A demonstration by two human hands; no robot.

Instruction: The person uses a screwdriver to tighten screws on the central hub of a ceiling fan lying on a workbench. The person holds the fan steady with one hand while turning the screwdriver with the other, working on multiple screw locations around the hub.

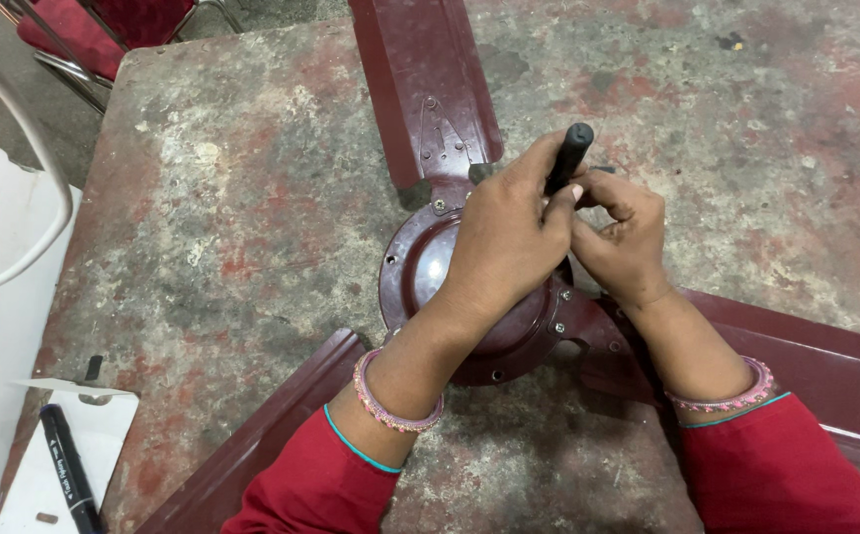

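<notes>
Hands at work over maroon ceiling fan [470, 297], laid flat on worn, rust-stained desk [232, 218]. Left hand [504, 237] curled over motor hub, grip pressed around black rod [568, 158] standing upright from hub centre. Right hand [623, 237] just beside it, touching left hand, grip pinched at lower part of rod; what lies between those fingertips cannot be told. Three fan blades spread outward: one toward far edge, two toward near corners. Black marker [69, 470] on white paper [74, 465] at lower left, well apart from fan. Red chair [104, 35] beyond desk, top left.
</notes>
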